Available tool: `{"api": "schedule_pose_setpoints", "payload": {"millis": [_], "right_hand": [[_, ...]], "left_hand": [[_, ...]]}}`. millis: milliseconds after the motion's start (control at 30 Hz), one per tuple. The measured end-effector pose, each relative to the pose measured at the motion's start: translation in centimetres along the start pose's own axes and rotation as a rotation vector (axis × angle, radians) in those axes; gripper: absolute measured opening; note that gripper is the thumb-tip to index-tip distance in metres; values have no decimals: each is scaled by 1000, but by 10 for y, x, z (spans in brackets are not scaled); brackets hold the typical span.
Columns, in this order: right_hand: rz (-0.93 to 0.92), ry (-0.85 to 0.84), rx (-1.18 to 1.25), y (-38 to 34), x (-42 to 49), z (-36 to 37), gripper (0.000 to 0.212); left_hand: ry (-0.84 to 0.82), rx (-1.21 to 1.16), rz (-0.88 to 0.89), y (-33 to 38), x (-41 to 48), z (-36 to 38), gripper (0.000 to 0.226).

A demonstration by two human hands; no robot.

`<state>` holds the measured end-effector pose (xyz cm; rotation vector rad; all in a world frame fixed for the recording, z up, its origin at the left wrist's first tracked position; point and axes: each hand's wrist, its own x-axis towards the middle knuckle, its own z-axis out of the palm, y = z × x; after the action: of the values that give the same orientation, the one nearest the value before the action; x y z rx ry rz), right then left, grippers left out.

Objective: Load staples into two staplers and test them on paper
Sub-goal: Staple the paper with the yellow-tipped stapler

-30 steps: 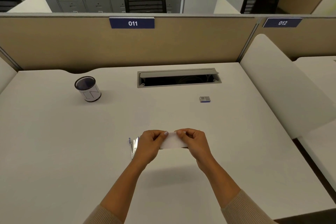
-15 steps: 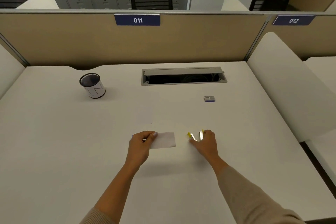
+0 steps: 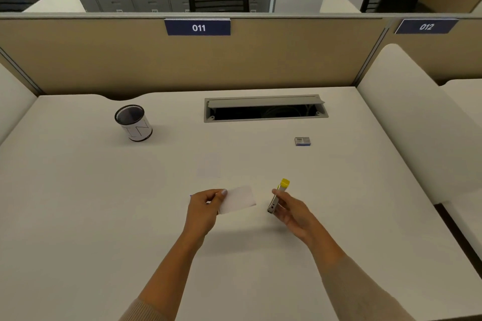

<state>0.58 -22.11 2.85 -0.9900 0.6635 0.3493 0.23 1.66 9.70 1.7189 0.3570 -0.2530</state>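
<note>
The right hand has let go of the paper slip it shared with the left a second ago. Its fingers and thumb now curl round the small yellow-tipped stapler, lifted off the desk just right of the slip. The left hand keeps the slip's left end pinched between thumb and fingers, so the test bite on paper looks to be next, with the staple box lying well apart at the back right.
</note>
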Motion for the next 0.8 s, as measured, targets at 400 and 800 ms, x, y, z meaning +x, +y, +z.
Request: {"api": "schedule_pose_setpoints", "payload": {"millis": [400, 800], "right_hand": [[-323, -121, -462, -9, -53, 10, 42], [-317, -16, -530, 6, -70, 32, 62]], "left_hand": [[46, -152, 19, 15, 3, 11, 19], [205, -51, 149, 28, -6, 15, 19]]}}
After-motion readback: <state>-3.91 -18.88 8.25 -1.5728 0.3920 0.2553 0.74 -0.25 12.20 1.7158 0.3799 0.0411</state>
